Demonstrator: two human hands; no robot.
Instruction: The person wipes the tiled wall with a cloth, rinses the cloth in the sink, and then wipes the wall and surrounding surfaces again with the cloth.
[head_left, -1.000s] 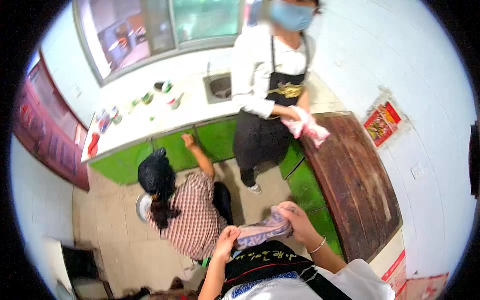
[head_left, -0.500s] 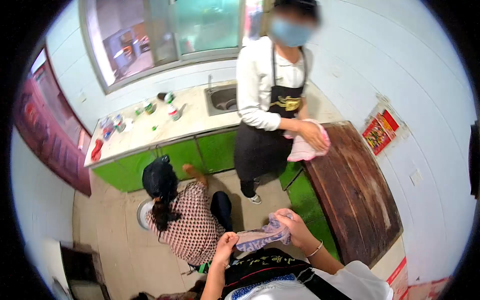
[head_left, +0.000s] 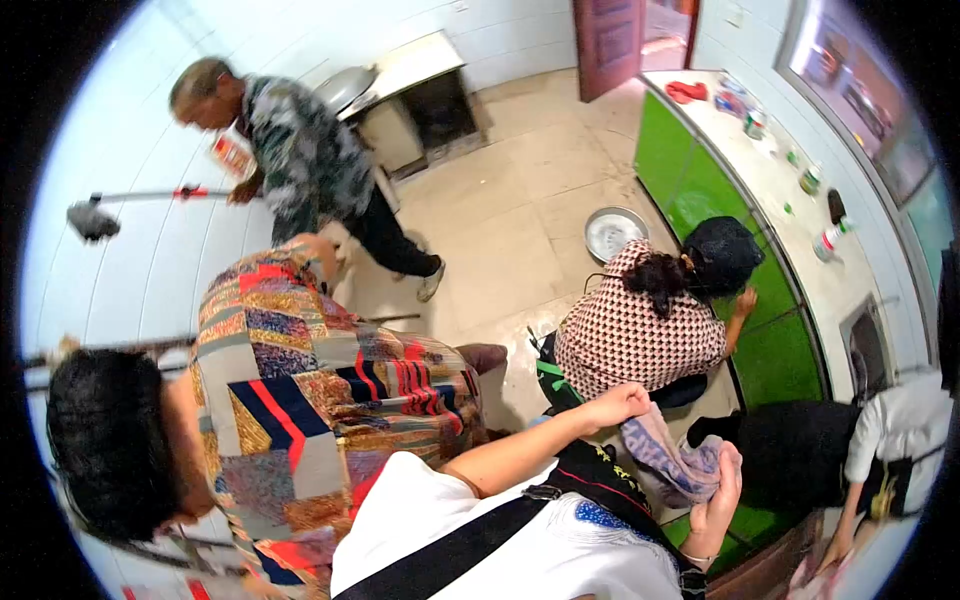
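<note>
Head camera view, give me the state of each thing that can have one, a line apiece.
Patterned cloth: bunched, slung between both hands
Left hand: closed on the cloth's one end
Right hand: gripping its other end
Red door: open
Metal basin: open side up, on the floor
Red-and-white bottle: upright
Long-handled tool: held off the floor

Pink/purple cloth [head_left: 668, 452], crumpled, btwn L hand [head_left: 622, 405] & R hand [head_left: 716, 500].

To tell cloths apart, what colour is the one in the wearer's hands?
The cloth is pinkish with purple-blue patterning; the head view shows it best.
</note>
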